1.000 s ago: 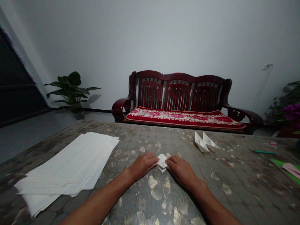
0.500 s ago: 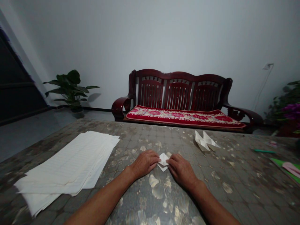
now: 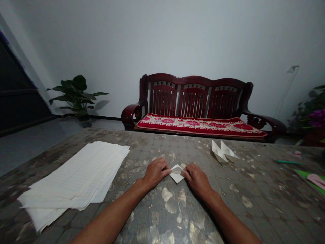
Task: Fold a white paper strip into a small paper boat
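Observation:
A small piece of folded white paper (image 3: 177,175), diamond-shaped with its point toward me, is held just over the patterned tabletop between both hands. My left hand (image 3: 156,171) pinches its left corner between thumb and fingers. At the opposite corner, my right hand (image 3: 196,176) grips it the same way. The upper part of the paper shows a raised flap and a crease running across. Farther off to the right stand folded white paper boats (image 3: 220,154), two peaked shapes side by side, touching neither hand.
A stack of lined white sheets (image 3: 76,176) covers the table's left. To the right lie a green pen-like stick (image 3: 288,162) and a green sheet with a pink item (image 3: 316,180). Beyond the table (image 3: 152,145) stand a dark red wooden bench (image 3: 190,101) and a potted plant (image 3: 80,93).
The hands have spread slightly apart, and the paper between them now looks wider, with its lower face showing as one smooth triangle. The camera view has shifted a little.

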`<state>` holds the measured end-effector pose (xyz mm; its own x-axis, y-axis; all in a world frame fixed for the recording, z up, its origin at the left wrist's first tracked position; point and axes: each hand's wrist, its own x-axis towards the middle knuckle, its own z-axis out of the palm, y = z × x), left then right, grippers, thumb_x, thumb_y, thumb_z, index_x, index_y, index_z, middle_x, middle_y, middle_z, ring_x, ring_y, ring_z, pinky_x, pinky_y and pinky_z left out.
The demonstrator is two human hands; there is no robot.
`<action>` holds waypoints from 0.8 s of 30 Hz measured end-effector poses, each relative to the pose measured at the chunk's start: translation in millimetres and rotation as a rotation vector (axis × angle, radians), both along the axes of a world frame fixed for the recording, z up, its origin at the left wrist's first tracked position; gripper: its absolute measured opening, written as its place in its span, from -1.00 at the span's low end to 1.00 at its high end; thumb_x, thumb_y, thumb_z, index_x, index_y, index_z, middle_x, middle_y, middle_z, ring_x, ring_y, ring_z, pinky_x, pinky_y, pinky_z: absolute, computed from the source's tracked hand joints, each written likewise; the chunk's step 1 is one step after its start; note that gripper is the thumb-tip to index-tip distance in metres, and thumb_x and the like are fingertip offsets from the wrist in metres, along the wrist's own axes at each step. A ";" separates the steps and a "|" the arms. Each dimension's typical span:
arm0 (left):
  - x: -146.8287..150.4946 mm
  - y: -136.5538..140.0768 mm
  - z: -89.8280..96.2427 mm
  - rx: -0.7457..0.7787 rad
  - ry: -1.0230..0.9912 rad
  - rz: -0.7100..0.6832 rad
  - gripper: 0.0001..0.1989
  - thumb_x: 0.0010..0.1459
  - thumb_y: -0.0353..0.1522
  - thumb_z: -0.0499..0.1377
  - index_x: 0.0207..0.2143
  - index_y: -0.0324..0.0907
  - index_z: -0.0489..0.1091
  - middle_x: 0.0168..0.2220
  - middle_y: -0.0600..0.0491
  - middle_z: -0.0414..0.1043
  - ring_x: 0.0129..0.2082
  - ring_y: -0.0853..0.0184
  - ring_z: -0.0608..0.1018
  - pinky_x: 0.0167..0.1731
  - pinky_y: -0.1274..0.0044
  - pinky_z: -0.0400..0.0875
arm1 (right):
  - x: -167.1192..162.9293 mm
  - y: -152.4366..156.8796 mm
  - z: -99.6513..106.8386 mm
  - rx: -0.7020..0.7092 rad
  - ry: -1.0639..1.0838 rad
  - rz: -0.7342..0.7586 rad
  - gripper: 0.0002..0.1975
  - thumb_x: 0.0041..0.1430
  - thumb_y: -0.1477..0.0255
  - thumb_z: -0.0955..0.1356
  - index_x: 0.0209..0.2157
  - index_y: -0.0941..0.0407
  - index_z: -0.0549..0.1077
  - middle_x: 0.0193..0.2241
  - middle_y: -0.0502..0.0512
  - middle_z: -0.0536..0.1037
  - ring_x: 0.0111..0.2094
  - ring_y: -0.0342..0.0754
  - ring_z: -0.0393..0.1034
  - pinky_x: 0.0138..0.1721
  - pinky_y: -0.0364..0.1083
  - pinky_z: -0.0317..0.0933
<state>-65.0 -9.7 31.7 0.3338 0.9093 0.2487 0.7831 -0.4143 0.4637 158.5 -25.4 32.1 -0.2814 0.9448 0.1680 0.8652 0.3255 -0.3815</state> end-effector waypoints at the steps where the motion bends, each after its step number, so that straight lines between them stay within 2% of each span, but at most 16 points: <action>1: 0.3 0.1 0.1 -0.008 0.001 0.013 -0.87 0.19 -0.34 0.24 -0.42 -0.16 0.52 -0.31 0.05 0.49 -0.22 0.29 0.50 -0.22 0.52 0.28 | -0.7 -0.1 0.6 -0.009 -0.007 -0.015 -0.80 0.36 0.35 0.27 -0.33 0.10 0.46 -0.28 0.08 0.50 -0.17 -0.01 0.36 -0.17 -0.12 0.12; 9: 3.0 0.4 2.1 -0.070 -0.006 0.122 -0.88 0.15 -0.34 0.23 -0.41 -0.15 0.54 -0.29 0.04 0.50 -0.20 0.25 0.49 -0.21 0.50 0.29 | -4.8 -0.2 6.5 -0.061 -0.006 -0.107 -0.79 0.33 0.33 0.28 -0.37 0.09 0.44 -0.31 0.06 0.53 -0.23 -0.05 0.39 -0.28 -0.14 0.04; 17: -9.8 5.7 6.5 -0.197 -0.104 -0.028 -0.86 0.07 -0.43 0.21 -0.34 -0.13 0.58 -0.23 0.05 0.53 -0.14 0.29 0.51 -0.09 0.55 0.33 | -4.9 2.6 7.4 -0.073 -0.024 -0.110 -0.79 0.32 0.33 0.28 -0.37 0.09 0.44 -0.31 0.05 0.54 -0.25 -0.06 0.39 -0.31 -0.14 -0.01; 22: -16.3 10.0 8.1 -0.229 -0.164 -0.017 -0.77 -0.02 -0.49 0.21 -0.27 -0.18 0.54 -0.26 0.06 0.52 -0.21 0.30 0.52 -0.17 0.55 0.36 | -4.9 2.7 8.7 -0.073 -0.030 -0.111 -0.79 0.31 0.33 0.28 -0.38 0.09 0.44 -0.32 0.05 0.55 -0.26 -0.05 0.40 -0.33 -0.13 -0.02; 24: -15.4 10.7 7.8 -0.248 -0.192 -0.019 -0.81 -0.01 -0.46 0.22 -0.29 -0.18 0.54 -0.27 0.06 0.52 -0.23 0.30 0.52 -0.20 0.55 0.37 | -4.8 2.7 8.8 -0.076 -0.033 -0.109 -0.79 0.31 0.32 0.28 -0.38 0.09 0.44 -0.32 0.05 0.55 -0.27 -0.06 0.39 -0.33 -0.13 -0.02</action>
<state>-80.4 1.0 39.5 0.3195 0.9442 0.0805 0.6649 -0.2839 0.6909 153.7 -22.7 40.9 -0.1809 0.9796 0.0871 0.9061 0.2005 -0.3725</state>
